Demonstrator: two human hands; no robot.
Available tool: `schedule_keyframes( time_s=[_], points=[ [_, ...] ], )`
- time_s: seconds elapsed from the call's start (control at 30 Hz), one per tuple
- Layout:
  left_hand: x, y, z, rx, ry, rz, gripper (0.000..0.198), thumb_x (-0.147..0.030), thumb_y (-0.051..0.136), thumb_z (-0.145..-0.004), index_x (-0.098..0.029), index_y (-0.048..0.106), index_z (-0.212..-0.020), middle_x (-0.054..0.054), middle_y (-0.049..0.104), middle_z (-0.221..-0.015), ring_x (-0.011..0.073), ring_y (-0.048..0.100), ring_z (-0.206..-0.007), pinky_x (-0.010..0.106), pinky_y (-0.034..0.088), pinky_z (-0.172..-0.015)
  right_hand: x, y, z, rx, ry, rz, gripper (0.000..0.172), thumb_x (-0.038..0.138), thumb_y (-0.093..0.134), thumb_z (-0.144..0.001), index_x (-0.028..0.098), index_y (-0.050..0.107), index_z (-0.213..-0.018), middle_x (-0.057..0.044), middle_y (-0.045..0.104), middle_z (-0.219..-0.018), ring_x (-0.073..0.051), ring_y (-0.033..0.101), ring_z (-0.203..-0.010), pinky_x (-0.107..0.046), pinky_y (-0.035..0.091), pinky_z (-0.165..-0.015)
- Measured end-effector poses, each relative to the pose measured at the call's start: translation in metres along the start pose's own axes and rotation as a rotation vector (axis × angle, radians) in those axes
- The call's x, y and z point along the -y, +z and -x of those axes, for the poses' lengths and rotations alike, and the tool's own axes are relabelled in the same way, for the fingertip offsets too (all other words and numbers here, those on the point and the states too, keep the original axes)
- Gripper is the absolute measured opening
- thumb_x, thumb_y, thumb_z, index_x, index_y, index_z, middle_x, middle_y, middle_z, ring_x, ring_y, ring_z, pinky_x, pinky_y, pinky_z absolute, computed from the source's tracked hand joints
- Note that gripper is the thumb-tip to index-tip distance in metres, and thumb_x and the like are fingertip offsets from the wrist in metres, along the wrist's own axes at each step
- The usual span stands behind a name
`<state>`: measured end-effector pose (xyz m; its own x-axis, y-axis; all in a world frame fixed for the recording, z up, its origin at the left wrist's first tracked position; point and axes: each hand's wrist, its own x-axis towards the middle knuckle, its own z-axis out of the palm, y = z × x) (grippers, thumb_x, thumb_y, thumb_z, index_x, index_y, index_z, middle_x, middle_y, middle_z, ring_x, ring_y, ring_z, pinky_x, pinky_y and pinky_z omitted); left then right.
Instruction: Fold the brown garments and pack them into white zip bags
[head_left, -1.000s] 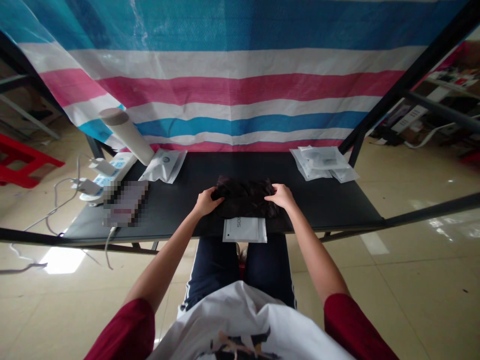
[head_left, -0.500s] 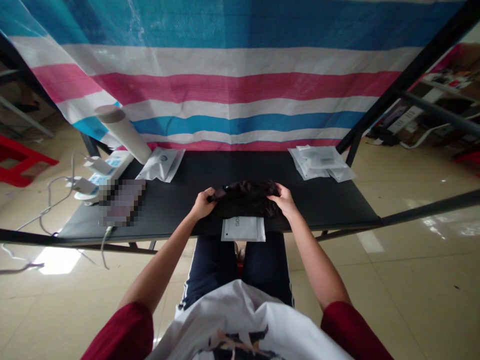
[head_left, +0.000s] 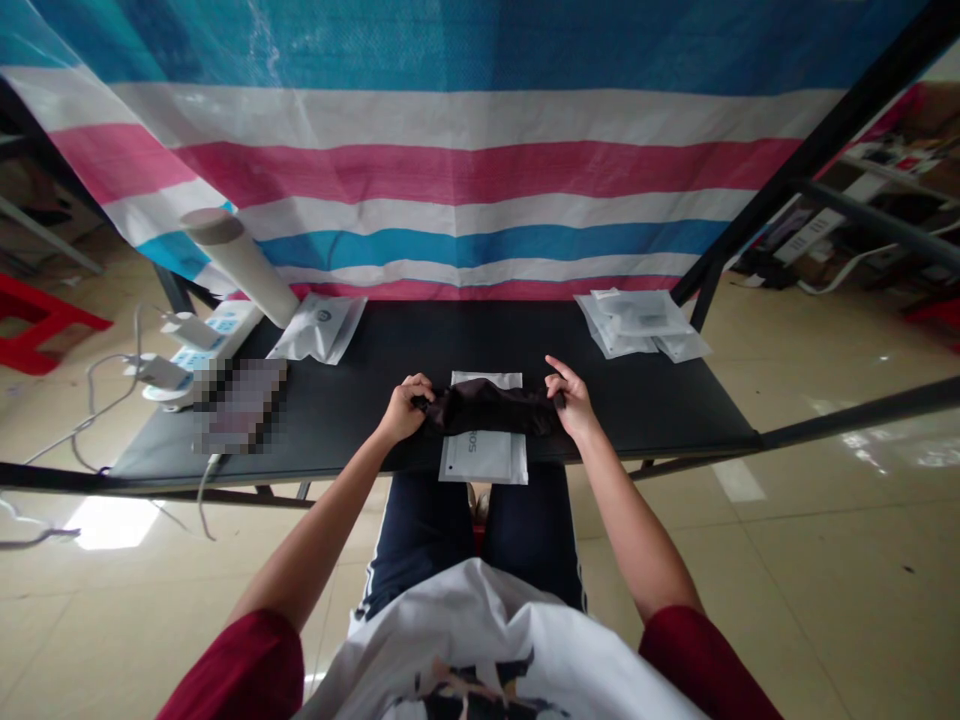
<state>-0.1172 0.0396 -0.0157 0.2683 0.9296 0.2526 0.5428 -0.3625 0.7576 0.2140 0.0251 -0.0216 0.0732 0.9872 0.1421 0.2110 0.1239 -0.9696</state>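
Observation:
A dark brown garment (head_left: 487, 410), folded into a narrow band, lies across a white plastic bag (head_left: 482, 455) at the front edge of the black table (head_left: 660, 405). My left hand (head_left: 403, 408) grips the band's left end with curled fingers. My right hand (head_left: 571, 402) pinches the right end, its forefinger sticking out. The bag shows above and below the band and hangs slightly over the table edge.
A stack of white bags (head_left: 641, 323) lies at the back right, another white bag (head_left: 321, 327) at the back left beside a white tube (head_left: 241, 264). A power strip with plugs (head_left: 196, 345) and a blurred object (head_left: 238, 405) sit at the left. A striped tarp (head_left: 480, 150) hangs behind.
Both hands folded the garment toward me into a narrower band, so the far part of the white bag now shows behind it.

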Motion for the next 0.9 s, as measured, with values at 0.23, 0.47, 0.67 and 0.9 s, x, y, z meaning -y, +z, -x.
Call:
schedule_keyframes(
  time_s=[0.23,0.47,0.67,0.9],
  points=[
    [-0.016,-0.014,0.014,0.038,0.082,-0.151,0.044,-0.012,0.053,-0.064,-0.022,0.063,-0.106,0.005,0.063,-0.111,0.0244,0.053,-0.112,0.043,0.036,-0.104,0.017,-0.022,0.013,0.186,-0.195,0.237,0.023,0.021,0.060,-0.072,0.021,0.074,-0.091,-0.007,0.073,-0.101,-0.025,0.063,-0.108,-0.042,0.047,-0.099],
    [-0.033,-0.020,0.035,0.099,0.149,-0.275,0.031,-0.010,0.055,-0.068,-0.027,0.071,-0.089,0.004,0.058,-0.122,0.0274,0.045,-0.121,0.047,0.036,-0.104,0.034,-0.028,0.052,0.144,-0.406,0.571,0.028,0.004,0.058,-0.069,0.026,0.074,-0.076,-0.004,0.072,-0.106,-0.026,0.059,-0.114,-0.047,0.047,-0.101],
    [-0.017,-0.020,0.054,0.118,0.193,-0.354,0.027,-0.004,0.050,-0.065,-0.025,0.068,-0.062,0.004,0.064,-0.109,0.0279,0.048,-0.113,0.047,0.039,-0.094,0.012,-0.031,0.098,0.181,-0.416,0.655,0.028,0.005,0.052,-0.074,0.025,0.071,-0.078,-0.003,0.075,-0.105,-0.025,0.063,-0.115,-0.046,0.050,-0.099],
    [-0.013,-0.026,0.064,0.119,0.127,-0.440,0.023,-0.014,0.051,-0.076,-0.025,0.069,-0.066,0.006,0.062,-0.112,0.0293,0.048,-0.113,0.046,0.039,-0.093,0.009,-0.030,0.114,0.182,-0.393,0.666,0.025,0.024,0.056,-0.086,0.024,0.073,-0.103,-0.006,0.070,-0.121,-0.027,0.056,-0.127,-0.047,0.048,-0.103]
  ],
)
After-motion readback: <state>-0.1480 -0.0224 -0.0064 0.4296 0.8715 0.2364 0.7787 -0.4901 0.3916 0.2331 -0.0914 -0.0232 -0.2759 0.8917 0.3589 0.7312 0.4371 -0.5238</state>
